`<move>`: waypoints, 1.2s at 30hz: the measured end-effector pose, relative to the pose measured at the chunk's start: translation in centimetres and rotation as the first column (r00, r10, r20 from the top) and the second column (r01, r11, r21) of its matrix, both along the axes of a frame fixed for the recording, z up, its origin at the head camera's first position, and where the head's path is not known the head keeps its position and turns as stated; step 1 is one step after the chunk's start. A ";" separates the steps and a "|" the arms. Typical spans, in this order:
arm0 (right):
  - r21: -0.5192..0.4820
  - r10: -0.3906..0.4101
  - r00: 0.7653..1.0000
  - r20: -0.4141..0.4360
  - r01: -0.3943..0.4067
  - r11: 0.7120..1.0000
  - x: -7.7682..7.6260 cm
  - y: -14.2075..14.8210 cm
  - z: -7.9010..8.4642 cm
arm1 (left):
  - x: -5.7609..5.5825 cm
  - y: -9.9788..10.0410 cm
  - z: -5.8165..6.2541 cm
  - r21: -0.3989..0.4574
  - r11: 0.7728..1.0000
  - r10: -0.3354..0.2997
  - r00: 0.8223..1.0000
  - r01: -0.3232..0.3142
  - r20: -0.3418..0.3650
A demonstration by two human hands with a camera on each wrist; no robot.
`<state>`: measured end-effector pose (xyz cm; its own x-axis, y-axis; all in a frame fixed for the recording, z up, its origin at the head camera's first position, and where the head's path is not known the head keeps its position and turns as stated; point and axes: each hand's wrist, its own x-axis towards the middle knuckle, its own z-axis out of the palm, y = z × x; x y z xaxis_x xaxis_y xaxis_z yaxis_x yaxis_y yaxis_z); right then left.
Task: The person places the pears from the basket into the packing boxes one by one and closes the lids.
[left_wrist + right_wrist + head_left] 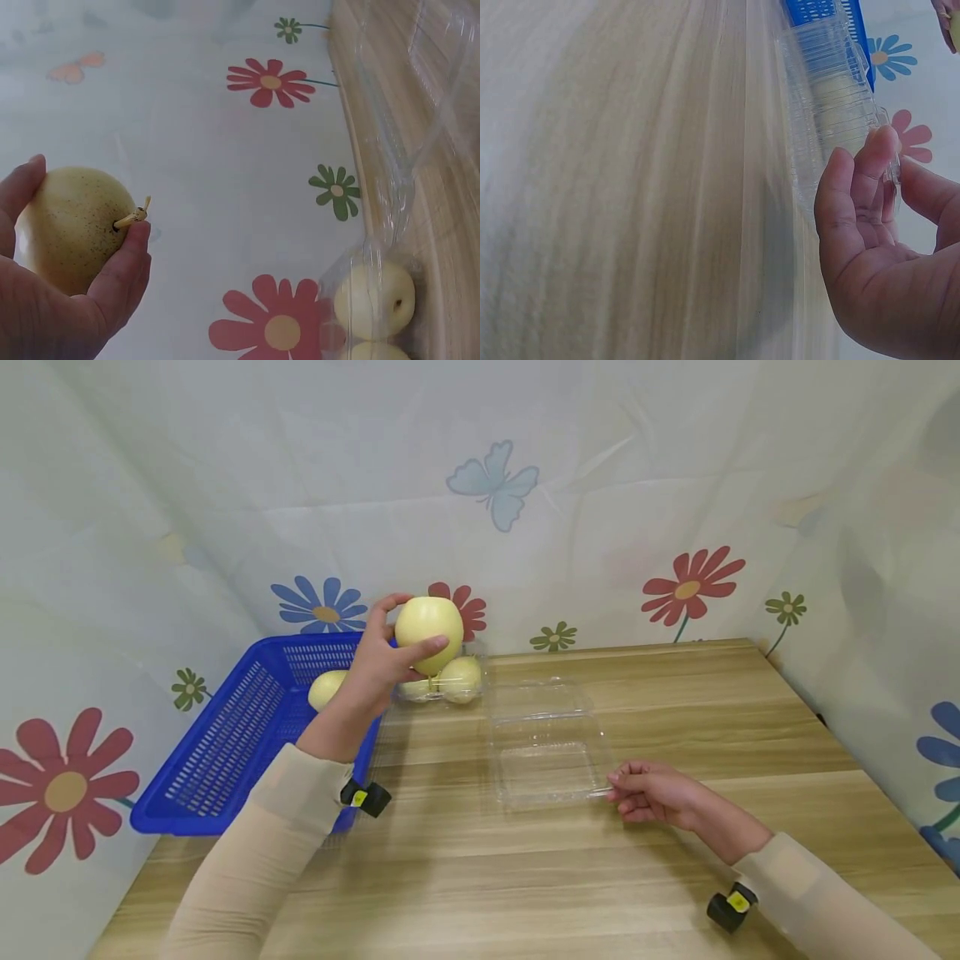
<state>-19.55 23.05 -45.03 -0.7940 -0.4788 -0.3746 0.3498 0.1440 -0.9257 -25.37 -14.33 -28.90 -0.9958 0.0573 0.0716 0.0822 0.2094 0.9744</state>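
My left hand (375, 657) grips a round pale-yellow pear (429, 631), raised above the table with its stem pointing down. Brown specks and the stem show on the same pear (75, 225) in the left wrist view. At the near right corner of an open clear plastic clamshell box (551, 768), my right hand (656, 793) pinches the rim between thumb and fingertips. That pinch (889, 225) shows up close in the right wrist view. Behind and below the held pear, a second clear box holds pears (459, 679).
A blue plastic basket (225, 760) stands on the left of the wooden table (480, 877), with a pear (326, 690) inside, partly behind my left forearm. A flower-printed cloth (600, 527) hangs along the table's back and sides.
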 end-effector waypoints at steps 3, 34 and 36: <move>0.000 0.001 1.000 0.000 -0.001 1.000 0.0 0.0 0.0 | 0.1 0.8 -0.3 0.035 0.999 -0.003 1.000 0.002 0.012; 0.004 -0.005 1.000 0.008 0.005 1.000 0.0 0.0 -0.1 | 0.7 8.0 -5.3 0.220 0.973 -0.101 0.989 0.076 0.105; 0.004 -0.007 1.000 0.012 0.007 1.000 0.0 0.0 -0.1 | 0.8 8.2 -5.5 0.222 0.971 -0.110 0.987 0.083 0.116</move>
<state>-19.58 23.03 -45.15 -0.7930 -0.4715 -0.3859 0.3616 0.1455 -0.9209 -24.60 -6.08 -34.45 -0.9880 0.1506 -0.0335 -0.0354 -0.0101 0.9993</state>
